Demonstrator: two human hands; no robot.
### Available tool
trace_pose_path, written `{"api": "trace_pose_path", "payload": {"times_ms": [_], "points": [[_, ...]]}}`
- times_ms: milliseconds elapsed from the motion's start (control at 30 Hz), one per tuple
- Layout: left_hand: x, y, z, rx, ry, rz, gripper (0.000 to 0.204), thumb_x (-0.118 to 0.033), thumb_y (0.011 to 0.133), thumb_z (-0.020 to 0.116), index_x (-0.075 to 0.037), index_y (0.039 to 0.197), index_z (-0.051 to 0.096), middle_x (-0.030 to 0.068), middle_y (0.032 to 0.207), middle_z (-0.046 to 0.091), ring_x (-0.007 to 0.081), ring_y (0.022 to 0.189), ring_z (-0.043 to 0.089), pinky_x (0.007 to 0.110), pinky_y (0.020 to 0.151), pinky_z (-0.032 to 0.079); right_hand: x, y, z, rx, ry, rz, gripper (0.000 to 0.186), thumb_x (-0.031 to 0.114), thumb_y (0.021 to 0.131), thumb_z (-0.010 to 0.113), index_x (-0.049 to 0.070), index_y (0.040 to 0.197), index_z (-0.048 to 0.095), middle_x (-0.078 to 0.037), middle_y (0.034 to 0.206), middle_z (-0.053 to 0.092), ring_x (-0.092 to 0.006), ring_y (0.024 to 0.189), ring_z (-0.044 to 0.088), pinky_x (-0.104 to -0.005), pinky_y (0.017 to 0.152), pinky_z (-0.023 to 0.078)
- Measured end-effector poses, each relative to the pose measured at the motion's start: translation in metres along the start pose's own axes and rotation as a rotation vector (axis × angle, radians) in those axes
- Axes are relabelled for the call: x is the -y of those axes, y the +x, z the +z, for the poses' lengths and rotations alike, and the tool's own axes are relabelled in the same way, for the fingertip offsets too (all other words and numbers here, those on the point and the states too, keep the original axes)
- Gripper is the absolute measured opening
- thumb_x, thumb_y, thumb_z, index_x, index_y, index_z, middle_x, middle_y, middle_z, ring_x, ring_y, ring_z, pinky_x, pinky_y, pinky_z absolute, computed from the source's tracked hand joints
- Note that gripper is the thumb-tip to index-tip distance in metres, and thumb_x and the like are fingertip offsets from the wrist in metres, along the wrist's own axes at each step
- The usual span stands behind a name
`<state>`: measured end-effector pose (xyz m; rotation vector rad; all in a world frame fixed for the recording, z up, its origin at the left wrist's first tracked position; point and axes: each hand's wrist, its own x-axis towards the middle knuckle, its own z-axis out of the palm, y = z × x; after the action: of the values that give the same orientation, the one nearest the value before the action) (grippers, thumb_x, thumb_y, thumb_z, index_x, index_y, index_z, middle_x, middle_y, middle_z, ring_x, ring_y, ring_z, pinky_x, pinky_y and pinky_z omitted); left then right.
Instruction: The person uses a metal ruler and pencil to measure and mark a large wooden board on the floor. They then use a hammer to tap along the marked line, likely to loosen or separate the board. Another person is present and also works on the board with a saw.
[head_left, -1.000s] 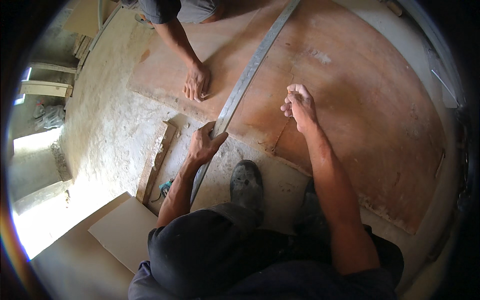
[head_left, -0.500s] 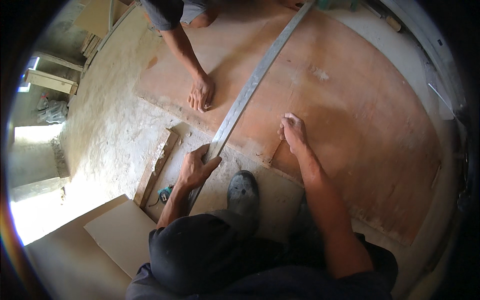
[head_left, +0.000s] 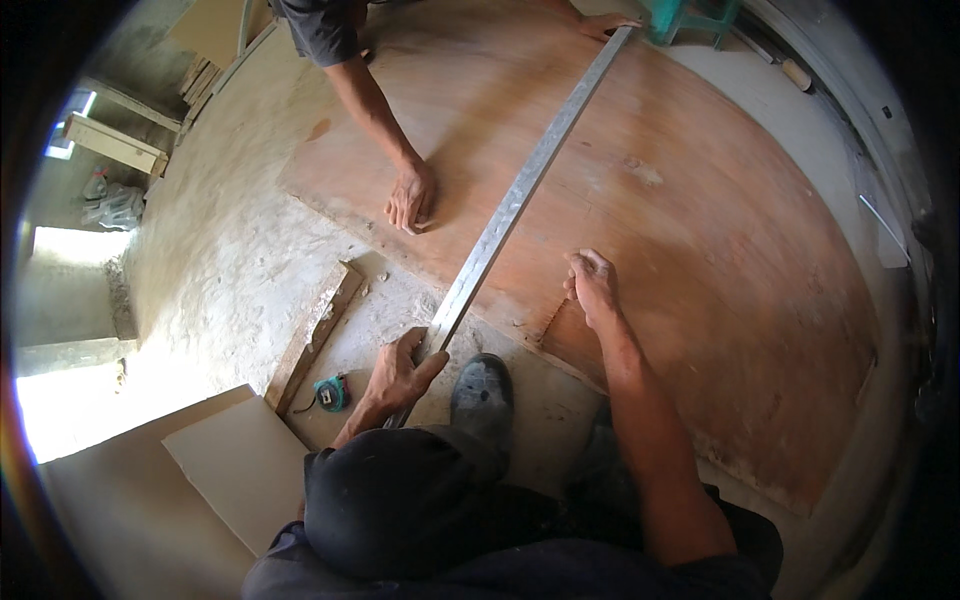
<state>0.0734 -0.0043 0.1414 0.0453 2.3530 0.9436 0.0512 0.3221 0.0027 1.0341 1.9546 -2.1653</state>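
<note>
A long grey metal bar (head_left: 520,192) lies slantwise across a large reddish-brown plywood board (head_left: 720,260) on the floor. Its near end passes over the board's edge toward my knee, and there my left hand (head_left: 398,378) is closed around it. My right hand (head_left: 595,285) is over the board, right of the bar, with fingers curled into a pinch; whatever is in them is too small to make out. A co-worker's hand (head_left: 411,198) presses on the board left of the bar, and the co-worker's other hand (head_left: 606,24) is at the bar's far end.
A teal tape measure (head_left: 331,394) lies by a wooden offcut (head_left: 315,330) on the concrete floor. Cardboard sheets (head_left: 230,460) are at lower left. Beyond the board's far edge stands a green plastic stool (head_left: 690,18). My shoe (head_left: 482,400) is beside the board's near edge.
The view has shifted slightly, bringing the bar's far end, the co-worker's second hand and more of the stool into sight. My left hand sits a little nearer to me; my right hand stays pinched.
</note>
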Motion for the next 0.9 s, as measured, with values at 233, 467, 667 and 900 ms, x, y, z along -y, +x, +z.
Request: {"api": "trace_pose_path", "payload": {"times_ms": [233,467,667,900], "points": [[0.005,-0.008,0.011,-0.006,-0.064,-0.005,0.043,-0.035,0.087,0.07,0.005,0.102,0.063,0.0149,0.066,0.057,0.0225,0.063,0.055,0.042,0.061,0.043,0.0,-0.001,0.004,0.027,-0.018,-0.016,0.02,0.022,0.1,0.062,0.003,0.103,0.067,0.0,0.073,0.058,-0.0086,0.056,0.056,-0.0257,0.047,0.045],[-0.001,-0.011,-0.011,-0.057,-0.052,0.027,0.056,-0.047,0.083,0.067,0.004,0.106,0.064,0.0134,0.073,0.055,0.0212,0.07,0.054,0.041,0.063,0.042,0.003,-0.003,0.008,0.071,0.036,-0.049,0.021,0.025,0.101,0.063,0.005,0.103,0.067,0.001,0.076,0.054,-0.008,0.059,0.056,-0.0234,0.047,0.045],[-0.035,-0.002,-0.059,-0.31,-0.091,0.322,0.046,-0.032,0.086,0.072,0.005,0.112,0.063,0.0088,0.073,0.062,0.0146,0.065,0.059,0.034,0.06,0.049,0.035,-0.015,0.02,0.087,-0.108,-0.192,0.022,0.026,0.101,0.061,0.005,0.097,0.067,0.0,0.076,0.057,-0.0087,0.061,0.057,-0.0256,0.05,0.046],[-0.106,0.004,-0.132,-0.559,-0.55,0.74,0.053,-0.022,0.088,0.076,0.005,0.129,0.056,0.005,0.088,0.064,0.0102,0.074,0.06,0.026,0.064,0.052,0.097,-0.046,0.046,0.143,-0.178,-0.587,0.029,0.034,0.1,0.066,0.005,0.096,0.068,-0.007,0.083,0.065,-0.0149,0.065,0.06,-0.0313,0.057,0.05]]}}
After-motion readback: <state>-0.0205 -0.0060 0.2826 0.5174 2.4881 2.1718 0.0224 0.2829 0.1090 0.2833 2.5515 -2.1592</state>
